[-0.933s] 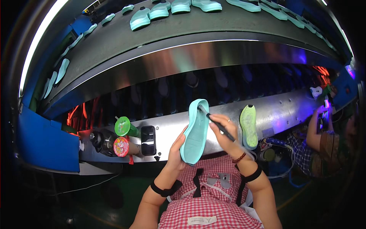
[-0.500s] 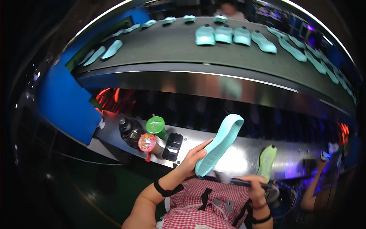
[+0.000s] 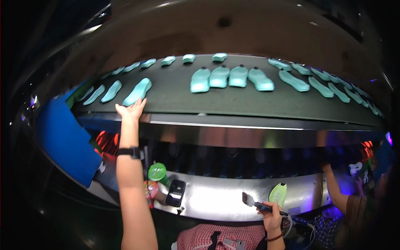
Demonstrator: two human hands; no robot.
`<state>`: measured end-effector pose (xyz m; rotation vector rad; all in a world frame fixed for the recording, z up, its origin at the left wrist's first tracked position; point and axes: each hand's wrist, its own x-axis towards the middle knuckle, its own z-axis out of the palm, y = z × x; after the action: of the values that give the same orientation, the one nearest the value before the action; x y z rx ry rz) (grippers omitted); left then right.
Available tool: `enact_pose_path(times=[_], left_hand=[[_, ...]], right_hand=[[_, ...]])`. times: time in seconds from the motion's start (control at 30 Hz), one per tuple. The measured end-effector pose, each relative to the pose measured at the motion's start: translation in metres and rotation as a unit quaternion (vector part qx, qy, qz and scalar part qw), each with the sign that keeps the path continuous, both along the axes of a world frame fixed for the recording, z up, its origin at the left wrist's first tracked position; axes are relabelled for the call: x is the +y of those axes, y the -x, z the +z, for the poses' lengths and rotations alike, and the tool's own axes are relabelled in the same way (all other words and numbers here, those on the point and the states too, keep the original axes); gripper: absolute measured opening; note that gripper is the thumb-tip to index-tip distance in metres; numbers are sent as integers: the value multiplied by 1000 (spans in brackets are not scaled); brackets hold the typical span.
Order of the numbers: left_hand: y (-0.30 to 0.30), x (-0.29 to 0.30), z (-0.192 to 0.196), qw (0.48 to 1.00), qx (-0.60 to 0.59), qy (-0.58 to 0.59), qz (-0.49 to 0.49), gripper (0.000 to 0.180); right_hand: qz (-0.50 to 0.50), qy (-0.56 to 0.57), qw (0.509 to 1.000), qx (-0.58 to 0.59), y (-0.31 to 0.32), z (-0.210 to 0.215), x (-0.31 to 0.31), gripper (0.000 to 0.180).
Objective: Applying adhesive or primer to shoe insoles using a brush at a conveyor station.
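Observation:
My left hand (image 3: pixel 131 111) is stretched far out to the dark belt, fingers spread and palm up. Its fingertips reach the near end of a turquoise shoe sole (image 3: pixel 138 91) that lies on the belt; whether they touch it I cannot tell. My right hand (image 3: pixel 273 216) is closed round the black handle of a flat brush (image 3: pixel 248 200), its bristles pointing up and left over the metal bench. Just behind that hand a light green sole (image 3: pixel 278 194) rests on the bench, partly hidden by it.
More turquoise soles (image 3: pixel 238 76) stand in a group and in rows along the belt (image 3: pixel 175 98). On the bench (image 3: pixel 216 196) are a green-lidded cup (image 3: pixel 157 171), a red-topped container (image 3: pixel 152 189) and a black tray (image 3: pixel 176 193). At the right, another person's arm (image 3: pixel 336 189) reaches in.
The turquoise sole has gone from my left hand above the bench to the belt's left side, and the hand has opened. My right hand still holds the brush, lifted clear of my lap.

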<state>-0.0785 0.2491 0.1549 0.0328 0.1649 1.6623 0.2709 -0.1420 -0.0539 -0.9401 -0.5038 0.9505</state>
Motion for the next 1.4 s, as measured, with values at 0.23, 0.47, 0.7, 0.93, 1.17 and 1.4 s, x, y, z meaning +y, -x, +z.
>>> enact_pose_path(times=[0.23, 0.47, 0.7, 0.93, 1.17, 1.4], left_hand=[[-154, -9, 40, 597, 762, -190, -164, 75], [-231, 39, 38, 219, 931, -274, -105, 75], [-282, 45, 29, 174, 931, -317, -42, 43], [-408, 5, 18, 205, 859, -454, -117, 43], [-410, -47, 45, 100, 900, -419, -74, 36], [-273, -98, 8, 243, 810, -529, 69, 24]], right_hand=[[-57, 52, 995, 62, -43, -29, -4, 42], [37, 34, 987, 150, -62, -60, -2, 32], [-10, 131, 966, 221, -79, -87, -19, 32], [-2, 157, 951, 265, -74, -98, -19, 31], [83, 128, 971, 182, -79, -52, -11, 30], [17, 65, 996, 63, -80, -68, -9, 28]])
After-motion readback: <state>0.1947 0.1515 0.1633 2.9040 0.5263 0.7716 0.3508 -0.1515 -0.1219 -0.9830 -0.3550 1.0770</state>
